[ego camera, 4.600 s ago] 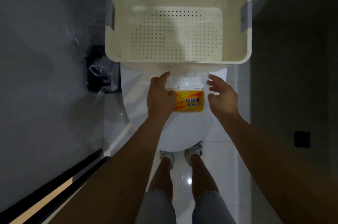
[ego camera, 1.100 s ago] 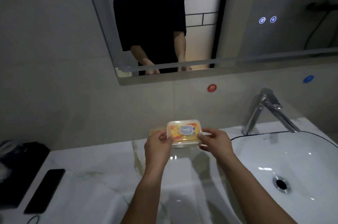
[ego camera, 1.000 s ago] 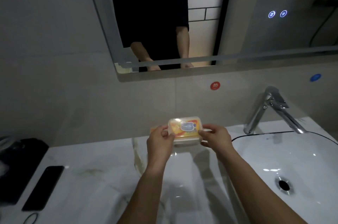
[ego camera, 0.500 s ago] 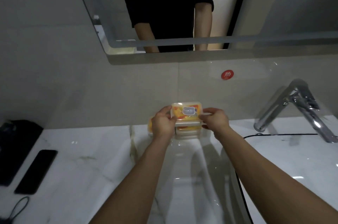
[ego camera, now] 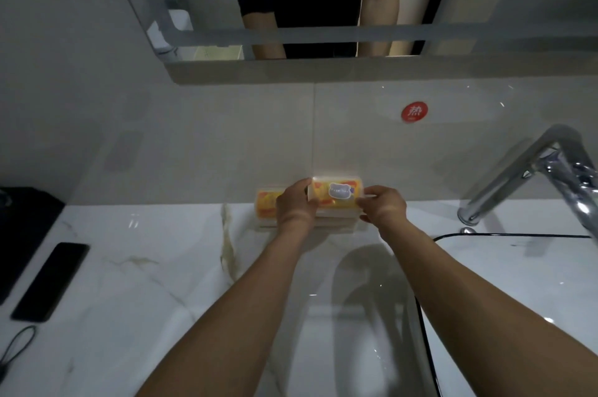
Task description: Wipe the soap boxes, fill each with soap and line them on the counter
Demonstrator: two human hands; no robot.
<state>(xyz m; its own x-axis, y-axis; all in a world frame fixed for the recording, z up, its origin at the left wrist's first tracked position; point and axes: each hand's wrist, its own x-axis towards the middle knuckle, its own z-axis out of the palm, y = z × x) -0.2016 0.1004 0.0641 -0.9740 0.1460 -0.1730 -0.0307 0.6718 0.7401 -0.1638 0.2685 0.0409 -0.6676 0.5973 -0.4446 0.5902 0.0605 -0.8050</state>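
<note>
1. Far back on the white marble counter (ego camera: 136, 267), right by the wall, sits a clear soap box (ego camera: 336, 199) with yellow and orange soap inside and a little bear sticker on its lid.
2. The left hand (ego camera: 296, 207) grips the left end of that soap box, fingers curled round it.
3. The right hand (ego camera: 383, 207) pinches the right end of the same box.
4. I cannot tell if the box rests on the counter or on something under it; the hands hide its bottom.
5. Just to the left, touching or almost touching it, is a second soap box (ego camera: 267, 209), also with yellow soap, partly hidden behind the left hand.
6. Off to the right, a shiny metal faucet (ego camera: 534, 176) leans over the white sink (ego camera: 517, 283).
7. On the wall above the boxes is a round red sticker (ego camera: 414, 112).
8. Higher up hangs a mirror (ego camera: 323, 1), and it shows a person in a black top with bare arms.
9. Near the left edge of the counter lies a black phone (ego camera: 50, 281), with a thin black cord loop (ego camera: 17, 348) nearer still.
</note>
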